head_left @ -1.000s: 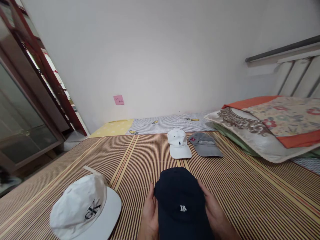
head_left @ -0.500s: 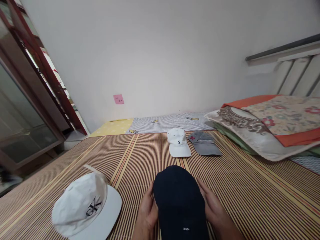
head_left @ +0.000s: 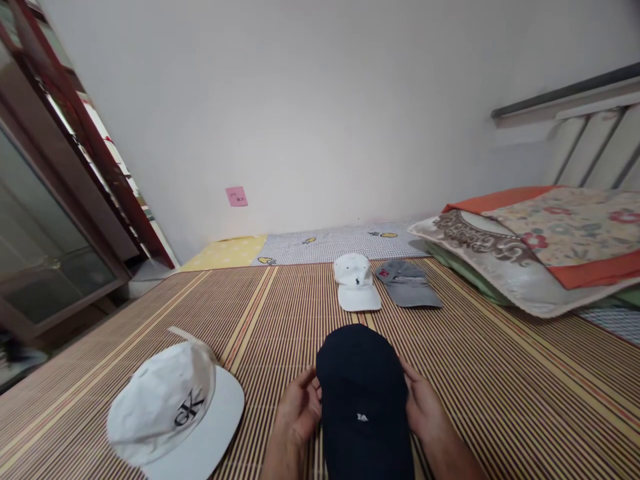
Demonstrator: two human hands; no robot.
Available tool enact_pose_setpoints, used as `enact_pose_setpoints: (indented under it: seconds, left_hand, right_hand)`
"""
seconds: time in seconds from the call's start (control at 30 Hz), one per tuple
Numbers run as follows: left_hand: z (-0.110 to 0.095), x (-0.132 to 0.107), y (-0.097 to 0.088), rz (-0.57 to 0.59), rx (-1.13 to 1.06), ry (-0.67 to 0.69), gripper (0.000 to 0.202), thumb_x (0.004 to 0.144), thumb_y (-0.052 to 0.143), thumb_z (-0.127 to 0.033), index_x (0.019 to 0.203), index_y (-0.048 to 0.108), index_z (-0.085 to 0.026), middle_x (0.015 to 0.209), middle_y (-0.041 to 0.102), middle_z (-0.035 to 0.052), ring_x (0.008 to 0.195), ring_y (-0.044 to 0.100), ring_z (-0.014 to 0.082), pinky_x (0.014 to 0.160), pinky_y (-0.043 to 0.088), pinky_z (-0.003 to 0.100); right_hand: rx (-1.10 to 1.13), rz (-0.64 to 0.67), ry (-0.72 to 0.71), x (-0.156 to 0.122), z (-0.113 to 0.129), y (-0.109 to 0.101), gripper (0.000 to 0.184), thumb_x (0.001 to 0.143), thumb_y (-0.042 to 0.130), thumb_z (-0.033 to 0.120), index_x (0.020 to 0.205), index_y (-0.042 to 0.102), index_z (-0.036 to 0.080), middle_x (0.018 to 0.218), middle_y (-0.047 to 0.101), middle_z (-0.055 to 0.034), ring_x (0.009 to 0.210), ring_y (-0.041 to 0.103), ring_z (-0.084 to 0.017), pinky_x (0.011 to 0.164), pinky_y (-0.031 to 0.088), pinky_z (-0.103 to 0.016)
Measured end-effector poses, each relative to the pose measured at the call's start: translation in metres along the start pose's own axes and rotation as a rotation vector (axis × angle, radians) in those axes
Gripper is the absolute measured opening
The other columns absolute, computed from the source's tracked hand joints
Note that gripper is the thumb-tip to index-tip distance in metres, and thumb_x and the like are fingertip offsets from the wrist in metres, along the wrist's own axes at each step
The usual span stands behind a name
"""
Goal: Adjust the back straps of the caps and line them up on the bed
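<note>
A dark navy baseball cap (head_left: 365, 380), with a small white mark on its front, is between my hands at the bottom centre, brim toward me. My right hand (head_left: 425, 407) grips its right edge, some fingers hidden behind it. At the left edge is my left hand (head_left: 299, 407), its fingers curled against the cap and partly hidden. To the left lies a large white cap (head_left: 160, 400) with black letters and a loose strap. Farther back, a smaller white cap (head_left: 356, 283) with a dark emblem sits beside a grey cap (head_left: 410, 283) with a red mark.
The caps lie on a striped bamboo mat (head_left: 280, 320). Stacked pillows (head_left: 500, 257) and a floral orange-edged cloth (head_left: 575, 227) occupy the right side. A patterned sheet (head_left: 330, 245) runs along the wall, where a pink note (head_left: 237, 196) is stuck. A glass-fronted cabinet (head_left: 45, 227) stands left.
The navy cap has tilted, so its white mark sits higher in view. My left hand's fingers have shifted and show more at the cap's edge. The other caps stay put.
</note>
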State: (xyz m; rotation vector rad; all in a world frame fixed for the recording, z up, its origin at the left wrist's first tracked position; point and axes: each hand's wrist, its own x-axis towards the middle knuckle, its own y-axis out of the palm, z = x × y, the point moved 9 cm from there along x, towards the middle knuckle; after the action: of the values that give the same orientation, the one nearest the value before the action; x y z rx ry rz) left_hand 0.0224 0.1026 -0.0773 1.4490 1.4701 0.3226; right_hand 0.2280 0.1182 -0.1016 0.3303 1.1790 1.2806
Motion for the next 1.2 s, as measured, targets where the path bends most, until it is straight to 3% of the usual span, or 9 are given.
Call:
enact_pose_setpoints:
  seconds: [0.13, 0.3, 0.47, 0.63, 0.73, 0.87, 1.0, 1.2]
  left_hand:
    - [-0.008, -0.009, 0.007, -0.049, -0.033, 0.104, 0.03, 0.098, 0.051, -0.005, 0.122, 0.069, -0.01, 0.082, 0.082, 0.0096, 0.091, 0.081, 0.0253, 0.093, 0.062, 0.037]
    - [-0.012, -0.013, 0.002, -0.164, -0.057, 0.16, 0.034, 0.096, 0.054, -0.002, 0.127, 0.067, -0.007, 0.078, 0.081, 0.0099, 0.081, 0.081, 0.024, 0.089, 0.064, 0.034]
    - [-0.02, -0.007, -0.009, -0.182, -0.048, 0.195, 0.036, 0.094, 0.055, -0.002, 0.127, 0.067, -0.01, 0.08, 0.082, 0.0092, 0.075, 0.081, 0.0237, 0.08, 0.066, 0.034]
    - [-0.041, -0.005, -0.019, -0.174, -0.027, 0.268, 0.041, 0.092, 0.053, -0.001, 0.129, 0.066, -0.014, 0.082, 0.081, 0.0057, 0.068, 0.078, 0.0177, 0.07, 0.064, 0.026]
    - [-0.055, -0.005, -0.023, -0.168, 0.008, 0.306, 0.04, 0.091, 0.054, -0.002, 0.126, 0.067, -0.015, 0.08, 0.08, 0.0047, 0.066, 0.077, 0.0165, 0.065, 0.061, 0.023]
    - [-0.069, 0.001, -0.03, -0.189, 0.075, 0.332, 0.032, 0.09, 0.058, -0.004, 0.118, 0.069, -0.014, 0.08, 0.08, 0.005, 0.062, 0.075, 0.0164, 0.058, 0.058, 0.023]
    - [-0.08, 0.006, -0.035, -0.19, 0.151, 0.375, 0.026, 0.086, 0.06, -0.005, 0.107, 0.073, -0.013, 0.09, 0.082, 0.0091, 0.077, 0.078, 0.0201, 0.071, 0.061, 0.028]
    - [-0.092, 0.007, -0.048, -0.214, 0.219, 0.451, 0.027, 0.079, 0.064, -0.004, 0.101, 0.076, -0.016, 0.089, 0.083, 0.0094, 0.096, 0.079, 0.0258, 0.094, 0.058, 0.036]
  right_hand:
    - [0.021, -0.025, -0.001, 0.004, -0.001, -0.006, 0.037, 0.097, 0.068, 0.04, 0.127, 0.077, 0.02, 0.12, 0.082, -0.0083, 0.126, 0.07, -0.031, 0.118, 0.048, -0.051]
    - [-0.013, 0.017, -0.042, 0.01, 0.003, -0.005, 0.038, 0.096, 0.067, 0.041, 0.125, 0.077, 0.02, 0.124, 0.08, -0.0095, 0.129, 0.068, -0.031, 0.119, 0.046, -0.052]
    - [-0.034, 0.155, -0.082, 0.009, 0.006, 0.008, 0.028, 0.095, 0.066, 0.032, 0.114, 0.079, 0.017, 0.127, 0.079, -0.0131, 0.135, 0.063, -0.032, 0.12, 0.045, -0.051]
    - [-0.106, 0.195, -0.052, 0.004, 0.001, 0.013, 0.03, 0.1, 0.061, 0.033, 0.118, 0.078, 0.016, 0.137, 0.073, -0.0146, 0.14, 0.06, -0.027, 0.122, 0.042, -0.041]
    - [-0.116, 0.19, -0.047, 0.006, -0.001, 0.011, 0.033, 0.1, 0.059, 0.033, 0.121, 0.076, 0.015, 0.14, 0.071, -0.0163, 0.143, 0.056, -0.027, 0.125, 0.039, -0.041]
    - [-0.13, 0.182, -0.073, 0.012, -0.003, 0.006, 0.033, 0.094, 0.068, 0.033, 0.121, 0.076, 0.015, 0.14, 0.07, -0.019, 0.147, 0.051, -0.03, 0.123, 0.042, -0.044]
    - [-0.153, 0.173, -0.101, 0.013, -0.003, 0.005, 0.034, 0.088, 0.077, 0.032, 0.116, 0.077, 0.012, 0.13, 0.075, -0.0213, 0.138, 0.06, -0.035, 0.121, 0.044, -0.048]
    - [-0.218, 0.194, -0.159, 0.002, 0.001, 0.015, 0.038, 0.086, 0.083, 0.033, 0.116, 0.076, 0.011, 0.122, 0.079, -0.0206, 0.122, 0.072, -0.035, 0.121, 0.045, -0.05]
